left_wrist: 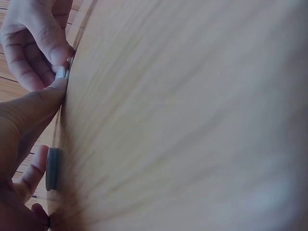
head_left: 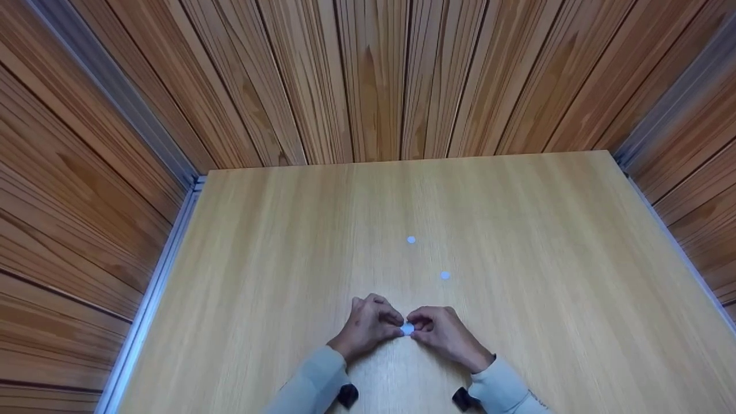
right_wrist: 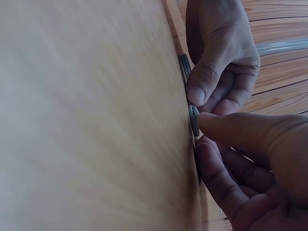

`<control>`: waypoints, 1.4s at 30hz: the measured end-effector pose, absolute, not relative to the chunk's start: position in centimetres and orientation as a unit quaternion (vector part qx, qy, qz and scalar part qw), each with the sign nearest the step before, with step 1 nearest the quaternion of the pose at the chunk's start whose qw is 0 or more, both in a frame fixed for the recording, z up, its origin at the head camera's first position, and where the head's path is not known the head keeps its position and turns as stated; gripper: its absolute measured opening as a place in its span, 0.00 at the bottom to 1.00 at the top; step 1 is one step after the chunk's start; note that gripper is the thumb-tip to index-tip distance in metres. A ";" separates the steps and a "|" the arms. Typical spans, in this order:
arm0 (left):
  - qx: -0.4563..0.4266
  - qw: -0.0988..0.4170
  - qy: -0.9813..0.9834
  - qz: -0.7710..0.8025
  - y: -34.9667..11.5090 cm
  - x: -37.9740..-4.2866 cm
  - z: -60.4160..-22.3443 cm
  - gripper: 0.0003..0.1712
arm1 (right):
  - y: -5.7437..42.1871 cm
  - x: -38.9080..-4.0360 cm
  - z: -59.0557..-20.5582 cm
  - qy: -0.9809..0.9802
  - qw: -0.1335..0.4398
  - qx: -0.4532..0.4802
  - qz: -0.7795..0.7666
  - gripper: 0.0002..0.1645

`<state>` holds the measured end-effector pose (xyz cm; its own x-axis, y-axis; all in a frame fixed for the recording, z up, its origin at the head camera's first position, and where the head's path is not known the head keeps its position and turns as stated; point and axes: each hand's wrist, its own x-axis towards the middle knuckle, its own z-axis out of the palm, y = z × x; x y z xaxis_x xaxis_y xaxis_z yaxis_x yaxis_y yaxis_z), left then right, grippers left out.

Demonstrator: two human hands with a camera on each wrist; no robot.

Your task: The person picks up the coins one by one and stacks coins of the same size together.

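Observation:
A small round white disc [head_left: 407, 329] lies between my two hands, close to the table. On its left edge, my left hand [head_left: 368, 325] pinches with thumb and index finger. My right hand [head_left: 445, 332] pinches the opposite edge in the same way. From the side, in the right wrist view, the disc [right_wrist: 193, 119] shows a thin, layered rim, with both thumb tips against it. The left wrist view shows the disc [left_wrist: 61, 72] mostly hidden by the fingertips. Another flat disc [left_wrist: 53, 168] lies beyond my left hand's lower fingers.
Two more white discs lie on the wooden table ahead of my hands, a farther disc [head_left: 411, 240] and a nearer disc [head_left: 445, 275] to its right. Wood-plank walls [head_left: 374, 80] and metal rails [head_left: 152, 299] border the table.

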<state>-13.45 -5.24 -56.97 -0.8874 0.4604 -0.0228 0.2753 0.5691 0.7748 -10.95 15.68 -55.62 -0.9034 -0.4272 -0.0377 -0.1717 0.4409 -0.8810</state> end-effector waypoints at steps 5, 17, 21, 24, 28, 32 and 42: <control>0.210 0.113 0.880 0.411 -5.2 -13.5 -56.9 0.08 | 15.8 -11.0 -55.6 0.839 0.125 -0.179 -0.498 0.11; 0.222 0.106 0.874 0.419 -5.4 -13.5 -57.1 0.09 | 15.5 -11.1 -55.6 0.841 0.119 -0.187 -0.494 0.10; 0.221 0.108 0.874 0.418 -5.4 -13.5 -57.0 0.09 | 15.3 -11.1 -55.7 0.844 0.117 -0.188 -0.488 0.10; 0.216 0.115 0.875 0.418 -5.3 -13.6 -56.9 0.09 | 15.3 -11.1 -55.7 0.844 0.116 -0.190 -0.487 0.10; 0.207 0.122 0.877 0.417 -5.3 -13.7 -56.9 0.09 | 15.2 -11.0 -55.7 0.844 0.115 -0.194 -0.486 0.11; 0.200 0.127 0.877 0.418 -5.2 -13.7 -56.8 0.09 | 15.2 -11.0 -55.6 0.847 0.112 -0.196 -0.482 0.12; 0.200 0.123 0.877 0.420 -5.2 -13.6 -57.0 0.09 | 15.1 -11.0 -55.9 0.849 0.102 -0.192 -0.481 0.15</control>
<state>-13.63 -5.19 -56.96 -0.8900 0.4535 -0.0481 0.2467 0.5675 0.7855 -10.98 15.07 -55.87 -0.9053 -0.4247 0.0108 -0.2279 0.4640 -0.8560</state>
